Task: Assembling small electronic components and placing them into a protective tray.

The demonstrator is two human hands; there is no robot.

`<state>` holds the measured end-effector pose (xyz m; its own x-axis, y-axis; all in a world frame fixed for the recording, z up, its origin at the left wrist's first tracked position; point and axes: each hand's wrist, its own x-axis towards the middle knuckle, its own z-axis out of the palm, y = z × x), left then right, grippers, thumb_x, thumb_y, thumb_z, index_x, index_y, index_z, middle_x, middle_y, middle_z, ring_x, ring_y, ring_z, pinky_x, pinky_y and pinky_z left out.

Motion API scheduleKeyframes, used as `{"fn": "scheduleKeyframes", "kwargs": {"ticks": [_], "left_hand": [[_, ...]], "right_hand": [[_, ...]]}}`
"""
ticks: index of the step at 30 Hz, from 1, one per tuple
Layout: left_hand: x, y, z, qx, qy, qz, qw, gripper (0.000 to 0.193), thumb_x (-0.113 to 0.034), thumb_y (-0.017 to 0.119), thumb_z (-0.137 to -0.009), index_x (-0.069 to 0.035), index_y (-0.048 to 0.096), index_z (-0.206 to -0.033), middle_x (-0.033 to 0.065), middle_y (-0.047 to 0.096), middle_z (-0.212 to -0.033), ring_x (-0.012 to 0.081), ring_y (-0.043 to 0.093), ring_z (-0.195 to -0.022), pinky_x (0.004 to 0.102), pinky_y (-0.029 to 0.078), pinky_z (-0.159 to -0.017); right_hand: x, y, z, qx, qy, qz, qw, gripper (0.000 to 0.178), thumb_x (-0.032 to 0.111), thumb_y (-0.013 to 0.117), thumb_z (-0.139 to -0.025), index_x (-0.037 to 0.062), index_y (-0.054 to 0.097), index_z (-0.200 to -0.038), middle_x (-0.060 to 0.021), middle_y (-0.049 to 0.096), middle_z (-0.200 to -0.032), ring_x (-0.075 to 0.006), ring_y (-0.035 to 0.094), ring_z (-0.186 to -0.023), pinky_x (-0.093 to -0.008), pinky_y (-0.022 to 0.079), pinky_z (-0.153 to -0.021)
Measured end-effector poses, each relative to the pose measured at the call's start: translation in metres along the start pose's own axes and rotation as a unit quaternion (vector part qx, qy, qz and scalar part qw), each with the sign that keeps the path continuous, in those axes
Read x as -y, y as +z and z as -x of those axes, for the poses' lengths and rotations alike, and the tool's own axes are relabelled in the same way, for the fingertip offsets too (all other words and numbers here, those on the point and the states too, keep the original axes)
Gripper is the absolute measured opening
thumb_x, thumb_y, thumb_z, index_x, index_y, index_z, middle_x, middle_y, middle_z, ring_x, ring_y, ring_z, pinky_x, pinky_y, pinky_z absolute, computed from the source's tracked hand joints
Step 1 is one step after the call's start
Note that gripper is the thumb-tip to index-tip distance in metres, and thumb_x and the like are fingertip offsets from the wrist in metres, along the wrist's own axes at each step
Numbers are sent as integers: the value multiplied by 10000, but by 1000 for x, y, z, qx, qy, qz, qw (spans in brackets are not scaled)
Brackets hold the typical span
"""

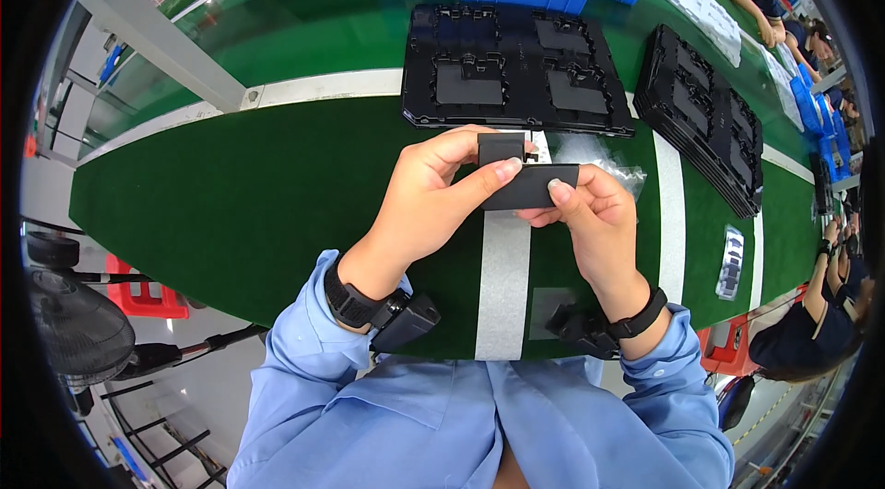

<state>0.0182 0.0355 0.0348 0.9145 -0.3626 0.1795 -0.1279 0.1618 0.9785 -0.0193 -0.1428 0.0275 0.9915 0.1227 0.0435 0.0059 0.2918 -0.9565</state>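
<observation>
I see left hand [419, 194] and right hand [601, 214], each grip pinching a black notched piece [534, 187], possibly two parts, above the green surface [277, 185]; black tray [523, 74] just beyond, at twelve o'clock.

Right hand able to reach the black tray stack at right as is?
Probably, once free: the right hand is gripping the black piece. Nothing visible covers the black tray stack; only a clear plastic bag lies nearby.
</observation>
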Motion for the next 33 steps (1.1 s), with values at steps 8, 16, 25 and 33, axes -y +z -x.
{"fn": "scheduleKeyframes", "kwargs": {"ticks": [8, 16, 25, 33], "left_hand": [[11, 14, 26, 165, 105, -289, 937, 429, -285, 766, -640, -55, 499, -885, 54, 487, -817, 171, 490, -787, 285, 388, -681], [29, 46, 49, 260, 173, -427, 848, 525, -347, 742, -612, -35, 482, -944, 88, 414, -888, 243, 408, -840, 324, 325, -721], [36, 40, 53, 229, 178, -414, 863, 517, -301, 742, -623, -23, 487, -977, 95, 415, -923, 244, 412, -863, 325, 337, -743], [37, 38, 53, 233, 177, -407, 865, 507, -280, 748, -617, -27, 495, -975, 83, 430, -926, 240, 428, -869, 326, 348, -748]], "right_hand": [[49, -38, -42, -100, 15, 90, 991, 237, 206, 574, -848, -8, 573, -948, -90, 632, -839, -146, 626, -722, -228, 478, -588], [31, -9, -168, 51, 92, 96, 990, 90, 99, 527, -862, 10, 513, -858, -101, 558, -891, -277, 606, -912, -336, 516, -767], [-8, 6, -214, -45, 145, 232, 961, 150, 115, 534, -852, -29, 525, -895, -87, 605, -731, -162, 620, -655, -258, 501, -518], [-19, -1, -226, -49, 132, 400, 906, 172, 123, 572, -814, -32, 594, -885, -65, 608, -647, -110, 537, -501, -239, 442, -435]]}}
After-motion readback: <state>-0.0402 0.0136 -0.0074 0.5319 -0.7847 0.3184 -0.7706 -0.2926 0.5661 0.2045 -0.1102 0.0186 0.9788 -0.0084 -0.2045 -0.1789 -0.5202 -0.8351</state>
